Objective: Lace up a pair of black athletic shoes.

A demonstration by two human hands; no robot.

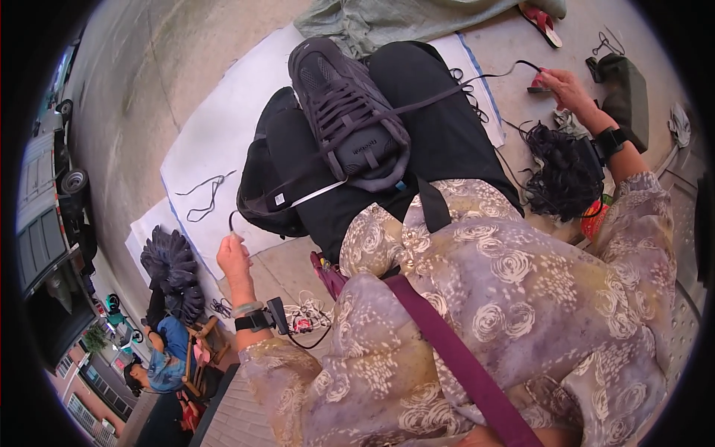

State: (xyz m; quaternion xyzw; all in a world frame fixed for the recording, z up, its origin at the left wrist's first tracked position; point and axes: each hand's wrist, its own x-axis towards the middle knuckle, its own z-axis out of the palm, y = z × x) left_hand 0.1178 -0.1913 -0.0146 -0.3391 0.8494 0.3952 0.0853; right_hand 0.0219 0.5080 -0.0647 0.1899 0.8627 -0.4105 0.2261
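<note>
A dark grey sneaker point(348, 112) lies across my lap, toe pointing away, its flat lace point(439, 99) threaded through the eyelets. The lace stretches out to both sides. At far right my right hand point(567, 91) is closed on one end, arm extended; a small red and dark piece point(538, 83) shows by its fingers, too small to name. My left hand point(235, 259), low at left, is closed with the other lace end at its fingertips. Beside my left thigh sits a second black shoe point(257, 197), partly hidden by my leg.
A heap of black laces point(562, 167) lies at right near a dark bag point(625, 97). One loose lace point(205, 200) rests on the white sheet point(201, 141). At left are a dark bundle point(171, 272) and a seated person point(167, 357). A red sandal point(541, 26) is at the top right.
</note>
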